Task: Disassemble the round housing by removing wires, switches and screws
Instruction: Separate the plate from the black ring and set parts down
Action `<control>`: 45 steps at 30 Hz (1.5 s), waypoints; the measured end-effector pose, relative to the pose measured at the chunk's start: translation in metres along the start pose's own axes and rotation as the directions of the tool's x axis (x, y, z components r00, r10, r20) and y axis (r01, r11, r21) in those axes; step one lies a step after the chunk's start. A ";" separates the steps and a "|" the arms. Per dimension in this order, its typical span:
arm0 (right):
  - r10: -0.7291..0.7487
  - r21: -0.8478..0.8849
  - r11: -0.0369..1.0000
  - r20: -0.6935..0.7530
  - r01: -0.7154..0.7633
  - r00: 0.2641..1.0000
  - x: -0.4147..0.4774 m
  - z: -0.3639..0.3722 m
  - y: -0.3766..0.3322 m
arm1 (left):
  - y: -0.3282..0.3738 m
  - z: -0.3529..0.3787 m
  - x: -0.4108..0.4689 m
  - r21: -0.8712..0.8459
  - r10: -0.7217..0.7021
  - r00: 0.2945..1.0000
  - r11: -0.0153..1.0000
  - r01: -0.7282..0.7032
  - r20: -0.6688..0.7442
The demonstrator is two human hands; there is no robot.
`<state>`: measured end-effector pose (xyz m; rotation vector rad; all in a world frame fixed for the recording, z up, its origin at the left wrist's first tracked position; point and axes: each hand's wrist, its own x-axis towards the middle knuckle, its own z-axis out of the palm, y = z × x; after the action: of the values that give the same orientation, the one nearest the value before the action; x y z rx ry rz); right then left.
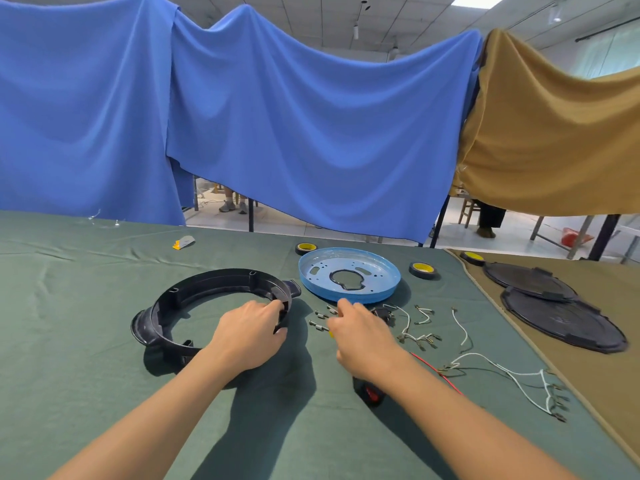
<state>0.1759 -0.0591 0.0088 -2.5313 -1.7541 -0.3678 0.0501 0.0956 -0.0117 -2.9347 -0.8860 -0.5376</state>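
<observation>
Where the round housing (214,282) lies: on the green cloth (86,306), just left of the blue plate (349,275).
Left hand (247,332): fingers curled round the housing's right wall, gripping it.
Right hand (360,336): fingers bent over the loose screws (320,315); whether they pinch anything, I cannot tell.
Wires (465,336): white and red, lying loose right of the hands.

no legible text, brand or number anywhere in view, yellow cores of the tape rolls (423,270) at 11 and 3 o'clock of the blue plate (381,271) too small to read, black covers (561,320) further out at 3 o'clock show nothing readable
</observation>
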 end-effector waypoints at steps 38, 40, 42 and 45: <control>0.219 0.059 0.969 0.257 -0.241 0.941 0.027 0.017 0.121 | 0.002 -0.002 -0.006 -0.002 -0.009 1.000 1.000 0.009 0.018; 0.186 0.066 0.976 0.263 -0.210 0.947 0.025 0.015 0.121 | 0.003 -0.003 -0.008 0.009 0.002 1.000 1.000 -0.002 -0.007; 0.164 0.070 0.980 0.266 -0.189 0.950 0.024 0.015 0.120 | 0.003 -0.003 -0.009 0.008 0.007 1.000 1.000 -0.007 -0.023; 0.158 0.101 0.976 0.266 -0.191 0.951 0.023 0.015 0.120 | 0.004 -0.003 -0.011 0.013 0.002 0.999 1.000 -0.002 -0.037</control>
<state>0.2976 -0.0788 0.0114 -2.7132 -1.5467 0.0813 0.0432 0.0858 -0.0124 -2.9039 -0.8792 -0.5820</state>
